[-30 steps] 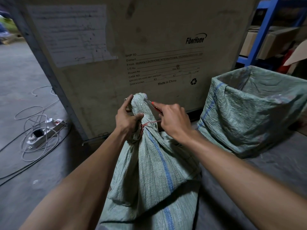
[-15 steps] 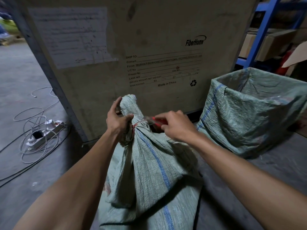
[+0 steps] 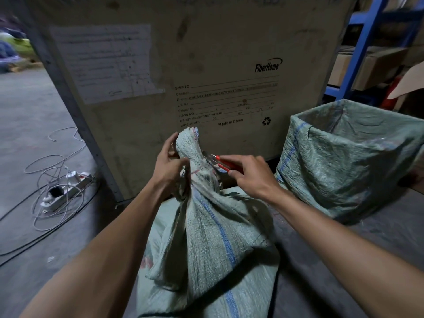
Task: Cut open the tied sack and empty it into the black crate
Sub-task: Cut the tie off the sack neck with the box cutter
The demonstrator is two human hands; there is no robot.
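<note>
1. The tied sack [image 3: 213, 244], green woven fabric with a blue stripe, stands on the floor directly in front of the person, its gathered neck rising against the big wooden shipping case [image 3: 206, 65].
2. The left hand [image 3: 171, 167] is clenched around that neck just below the loose top tuft, thumb up along the fabric, pinning the bunch upright.
3. The right hand [image 3: 251, 174] pinches a red-handled cutter [image 3: 223, 164], its metal tip pushed into the neck where a thin red tie [image 3: 195, 172] circles it.
4. To do this step well, the blade should catch only the tie and not the weave (a slit in the fabric would probably let the contents spill early).
5. The cutting stroke is safest directed away from the left hand, whose knuckles sit just beside the tie; the gap looks small.
6. Keeping the neck taut with the left hand should make the string stand proud and easier to snag.
7. No black crate is plainly visible; to the right stands a square container draped in a green woven liner [image 3: 348, 161], mouth open, which may be the target, though I cannot tell.
8. Nothing has been poured yet, so the sack will need lifting towards that side once the neck opens.
</note>
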